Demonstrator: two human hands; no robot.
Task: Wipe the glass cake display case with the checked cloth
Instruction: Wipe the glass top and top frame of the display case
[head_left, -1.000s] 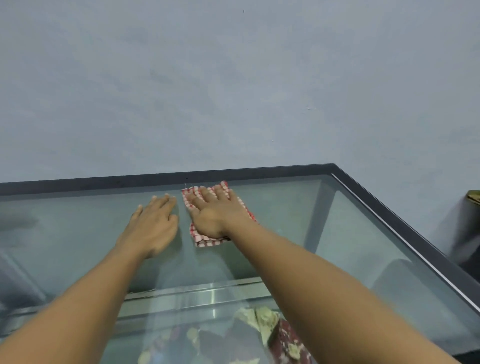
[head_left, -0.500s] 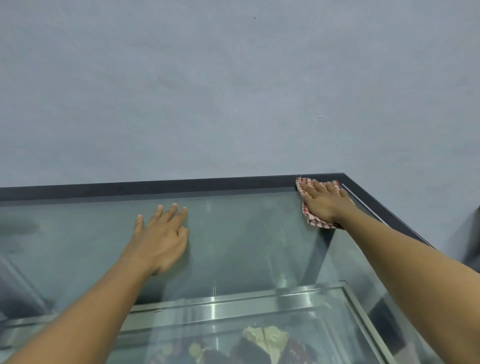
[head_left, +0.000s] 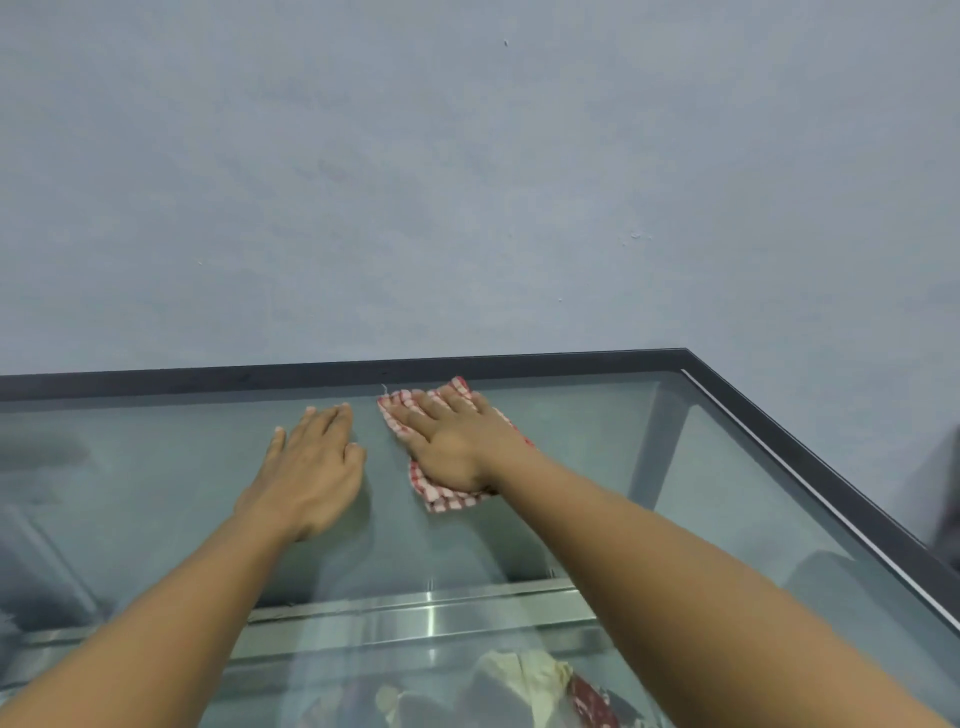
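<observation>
The glass top of the cake display case fills the lower half of the view, framed by a dark rim. A red-and-white checked cloth lies flat on the glass near the far rim. My right hand presses down on it, palm flat, fingers spread toward the rim. My left hand rests flat on bare glass just left of the cloth, holding nothing.
A plain grey-blue wall rises directly behind the case. Through the glass I see a metal shelf rail and cakes below. The case's right edge runs diagonally toward me.
My right hand slid the cloth from the far right corner back leftward along the rim, ending beside my left hand. My left hand stayed flat on the glass.
</observation>
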